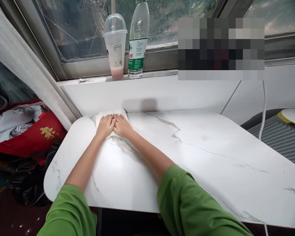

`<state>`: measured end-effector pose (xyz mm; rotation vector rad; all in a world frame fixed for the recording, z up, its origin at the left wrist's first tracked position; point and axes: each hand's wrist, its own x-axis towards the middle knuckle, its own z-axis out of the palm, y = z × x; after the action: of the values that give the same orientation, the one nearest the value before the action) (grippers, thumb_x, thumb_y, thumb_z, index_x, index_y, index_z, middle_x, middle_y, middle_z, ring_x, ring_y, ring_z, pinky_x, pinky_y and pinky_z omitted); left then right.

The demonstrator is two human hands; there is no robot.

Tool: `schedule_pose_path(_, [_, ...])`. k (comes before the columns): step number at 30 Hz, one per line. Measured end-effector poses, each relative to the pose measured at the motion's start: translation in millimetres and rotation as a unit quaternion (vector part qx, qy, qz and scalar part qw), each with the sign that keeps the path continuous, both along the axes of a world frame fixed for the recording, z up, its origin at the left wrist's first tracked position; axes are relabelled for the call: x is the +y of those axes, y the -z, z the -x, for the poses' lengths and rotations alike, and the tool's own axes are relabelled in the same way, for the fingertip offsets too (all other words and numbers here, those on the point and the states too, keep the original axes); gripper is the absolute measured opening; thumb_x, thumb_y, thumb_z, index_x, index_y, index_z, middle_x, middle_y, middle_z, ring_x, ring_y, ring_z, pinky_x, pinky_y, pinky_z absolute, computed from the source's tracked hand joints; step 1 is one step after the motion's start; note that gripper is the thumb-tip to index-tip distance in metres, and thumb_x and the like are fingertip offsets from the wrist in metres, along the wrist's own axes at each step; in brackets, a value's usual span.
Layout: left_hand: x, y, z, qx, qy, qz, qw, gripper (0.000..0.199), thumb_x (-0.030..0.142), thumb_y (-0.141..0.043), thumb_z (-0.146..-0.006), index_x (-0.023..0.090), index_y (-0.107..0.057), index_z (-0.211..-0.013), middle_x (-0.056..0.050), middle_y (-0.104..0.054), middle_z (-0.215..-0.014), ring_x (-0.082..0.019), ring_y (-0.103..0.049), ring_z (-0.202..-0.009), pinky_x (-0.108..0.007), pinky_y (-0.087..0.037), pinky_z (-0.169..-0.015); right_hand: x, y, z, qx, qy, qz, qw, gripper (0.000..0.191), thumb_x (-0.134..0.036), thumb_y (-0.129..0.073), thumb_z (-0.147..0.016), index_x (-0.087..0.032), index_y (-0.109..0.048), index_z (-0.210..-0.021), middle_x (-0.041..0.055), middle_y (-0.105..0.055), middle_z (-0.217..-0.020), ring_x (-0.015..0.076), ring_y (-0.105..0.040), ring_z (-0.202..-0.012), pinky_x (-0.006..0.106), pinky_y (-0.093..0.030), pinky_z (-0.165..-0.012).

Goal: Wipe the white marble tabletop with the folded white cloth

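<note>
A white cloth or paper towel [125, 113] lies on the marble-patterned white table [186, 173], near its far left edge by the wall. Both my hands rest on it side by side, palms down, thumbs touching or nearly so. My left hand [106, 125] covers the left part, its fingers stretched out flat toward the wall. Over the right part lies my right hand [122, 125], also flat with its fingers extended. Much of the cloth is hidden beneath the hands.
On the windowsill stand a plastic cup [116, 49] with a little pink drink and a plastic water bottle [137, 49]. A red bag [39, 131] of clothes sits left of the table. A white cable [264, 108] hangs at the right, near a grey ribbed surface [282, 141].
</note>
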<state>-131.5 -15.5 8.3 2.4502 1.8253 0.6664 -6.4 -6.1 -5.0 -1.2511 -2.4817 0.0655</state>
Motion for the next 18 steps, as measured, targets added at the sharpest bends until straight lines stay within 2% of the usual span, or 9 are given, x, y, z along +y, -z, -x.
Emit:
schedule_pose_path(3, [-19, 4.5, -9, -0.038, 0.025, 0.019, 0.999, 0.032, 0.025, -0.024, -0.099, 0.020, -0.054, -0.111, -0.005, -0.056, -0.128, -0.016, -0.045, -0.125, -0.041, -0.022, -0.114, -26, 3.3, -19, -0.008, -0.014, -0.008, 1.000, 0.053, -0.029, -0.029, -0.095, -0.004, -0.039, -0.140, 0.0174, -0.035, -0.148, 0.0256, -0.027, -0.139, 0.043, -0.018, -0.115])
schedule_pose_path(5, [-44, 7.9, -20, -0.047, 0.041, 0.035, 0.997, 0.040, 0.019, -0.017, -0.098, 0.019, -0.054, -0.115, -0.006, -0.057, -0.129, -0.016, -0.045, -0.127, -0.041, -0.022, -0.114, -54, 5.7, -38, -0.008, -0.027, -0.019, 0.999, 0.053, -0.032, -0.028, -0.095, -0.004, -0.041, -0.139, 0.0187, -0.035, -0.147, 0.0274, -0.027, -0.139, 0.046, -0.019, -0.115])
schedule_pose_path(9, [-125, 11.7, -51, -0.006, 0.089, 0.029, 0.996, 0.044, 0.019, -0.024, -0.094, 0.005, -0.044, -0.131, -0.017, -0.045, -0.140, -0.024, -0.036, -0.134, -0.045, -0.023, -0.115, -133, 6.3, -88, 0.008, -0.081, -0.034, 0.996, 0.050, -0.030, -0.031, -0.095, -0.004, -0.046, -0.135, 0.0191, -0.036, -0.147, 0.0284, -0.024, -0.140, 0.051, -0.021, -0.114])
schedule_pose_path(11, [-165, 9.6, -64, 0.023, 0.136, 0.033, 0.990, 0.048, 0.020, -0.029, -0.093, 0.002, -0.037, -0.137, -0.019, -0.037, -0.146, -0.026, -0.030, -0.137, -0.046, -0.026, -0.114, -172, 3.4, -112, 0.026, -0.106, -0.024, 0.994, 0.051, -0.030, -0.035, -0.094, -0.007, -0.042, -0.139, 0.0170, -0.033, -0.149, 0.0281, -0.021, -0.141, 0.052, -0.023, -0.114])
schedule_pose_path(13, [-195, 5.4, -74, 0.048, 0.178, 0.051, 0.982, 0.051, 0.022, -0.032, -0.092, 0.002, -0.032, -0.139, -0.019, -0.031, -0.149, -0.027, -0.026, -0.139, -0.046, -0.028, -0.113, -202, -0.1, -131, 0.053, -0.107, -0.006, 0.993, 0.052, -0.026, -0.035, -0.095, -0.014, -0.033, -0.145, 0.0126, -0.031, -0.150, 0.0254, -0.022, -0.141, 0.051, -0.026, -0.113])
schedule_pose_path(15, [-208, 1.2, -83, 0.062, 0.195, 0.069, 0.976, 0.054, 0.022, -0.032, -0.092, 0.001, -0.029, -0.141, -0.019, -0.028, -0.150, -0.026, -0.022, -0.141, -0.044, -0.027, -0.114, -218, -1.3, -143, 0.077, -0.085, 0.015, 0.993, 0.054, -0.021, -0.032, -0.095, -0.021, -0.023, -0.149, 0.0085, -0.035, -0.149, 0.0212, -0.027, -0.139, 0.048, -0.030, -0.113])
schedule_pose_path(18, [-201, -1.1, -97, 0.073, 0.185, 0.089, 0.976, 0.056, 0.024, -0.030, -0.093, 0.001, -0.023, -0.144, -0.018, -0.022, -0.152, -0.025, -0.013, -0.143, -0.045, -0.019, -0.117, -211, 4.4, -151, 0.076, -0.024, 0.026, 0.996, 0.055, -0.022, -0.031, -0.095, -0.018, -0.020, -0.149, 0.0095, -0.037, -0.148, 0.0204, -0.028, -0.138, 0.044, -0.032, -0.112])
